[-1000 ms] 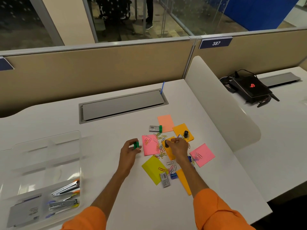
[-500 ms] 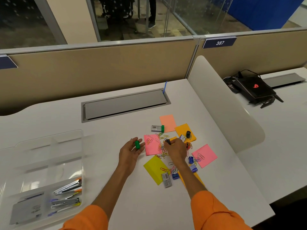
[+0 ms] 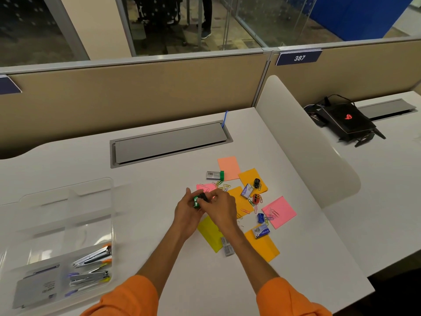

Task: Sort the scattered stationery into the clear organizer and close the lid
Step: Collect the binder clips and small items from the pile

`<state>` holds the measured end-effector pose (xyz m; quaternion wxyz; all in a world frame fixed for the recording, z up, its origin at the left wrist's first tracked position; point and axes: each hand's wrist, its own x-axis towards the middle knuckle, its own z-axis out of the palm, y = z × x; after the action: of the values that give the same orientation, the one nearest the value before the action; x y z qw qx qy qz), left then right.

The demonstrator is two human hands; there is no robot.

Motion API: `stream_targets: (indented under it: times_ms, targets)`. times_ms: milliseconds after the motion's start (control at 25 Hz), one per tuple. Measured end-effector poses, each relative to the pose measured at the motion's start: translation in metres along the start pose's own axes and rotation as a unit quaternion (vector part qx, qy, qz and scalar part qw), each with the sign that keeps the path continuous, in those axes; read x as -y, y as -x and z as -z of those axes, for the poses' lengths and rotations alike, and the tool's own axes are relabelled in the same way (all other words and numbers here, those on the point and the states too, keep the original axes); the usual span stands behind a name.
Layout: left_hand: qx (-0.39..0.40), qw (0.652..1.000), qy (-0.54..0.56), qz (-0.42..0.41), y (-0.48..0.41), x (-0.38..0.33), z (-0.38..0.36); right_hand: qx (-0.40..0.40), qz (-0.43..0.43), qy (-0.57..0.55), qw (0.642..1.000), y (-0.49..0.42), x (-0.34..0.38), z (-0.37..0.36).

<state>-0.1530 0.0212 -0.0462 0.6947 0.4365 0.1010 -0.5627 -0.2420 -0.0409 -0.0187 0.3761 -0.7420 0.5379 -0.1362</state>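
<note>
Left of both grips, clear plastic organizer (image 3: 68,213) holds 2 metal staplers (image 3: 92,257); left grip (image 3: 189,209) pinches small green binder clip (image 3: 196,201), right grip (image 3: 222,208) small black clip (image 3: 203,197); most stationery unsorted.

The left hand (image 3: 188,209) holds a green clip (image 3: 196,201) while the right hand (image 3: 222,207) pinches a black clip (image 3: 203,197) just beside it.

White desk (image 3: 159,224) with organizer (image 3: 57,236), sticky notes (image 3: 279,212)

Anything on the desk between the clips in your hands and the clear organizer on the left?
Nothing visible. The left hand grips the green clip, the right hand the black clip; only bare desk lies between them and the clear organizer, whose near compartment already holds staplers.
</note>
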Motion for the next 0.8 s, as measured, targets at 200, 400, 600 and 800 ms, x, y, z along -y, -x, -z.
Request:
stream_targets:
  times_ms: [200,400,600,800]
  targets:
    - [0.015,0.999,0.026,0.026,0.001,0.004,-0.009,0.013,0.006,-0.003,1.000,0.004,-0.001,-0.006]
    - [0.006,0.999,0.044,0.019,-0.004,0.006,-0.008,0.017,0.000,-0.052,0.998,-0.001,-0.004,0.010]
    - [-0.033,0.999,0.032,0.000,-0.009,0.007,-0.004,-0.038,0.005,-0.039,0.999,-0.026,-0.030,0.034]
    - [-0.061,0.998,-0.008,0.000,-0.010,0.008,-0.004,-0.015,0.045,0.036,0.998,-0.068,-0.048,0.045]
